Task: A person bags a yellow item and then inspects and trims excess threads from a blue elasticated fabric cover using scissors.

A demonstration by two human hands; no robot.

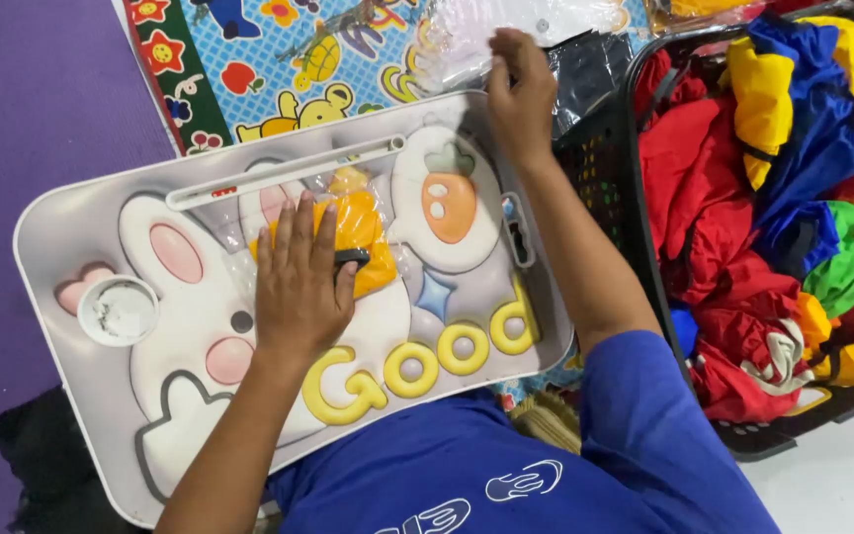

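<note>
Far left: purple floor point(32, 109), with a dark cloth point(42, 465) at the lower edge. On top of it, a white lap tray point(61, 227) printed with a rabbit, a carrot and yellow bubble letters. Set in its left end, a round white cup well point(118, 311), smudged inside. Along its upper edge, a long white slot bar point(284, 171).

Near the middle of the tray, left hand point(298, 277), palm down, fingers straight and close together, thumb tucked along the side. Pressed flat under it, a yellow garment in a clear bag point(368, 237); orange-yellow fabric showing past the fingertips and on the thumb side, crinkled plastic around it. Just beside the thumb, a small black piece point(352, 258) on the bag; what it is, cannot tell.

Above the tray, a play mat point(279, 59) with bright cartoon fruit and animals.

Further right, right hand point(518, 89), reaching past the tray's far edge, fingers curled and pinching clear plastic bags point(467, 40) lying on the mat. Beside that hand, a black fabric piece point(590, 69).

Far right, a black basket point(610, 178) heaped with garments point(793, 198) in red, blue, yellow and green, well apart from the left hand and just beside the right forearm. At the bottom, a blue shirt point(546, 475) on the person.
</note>
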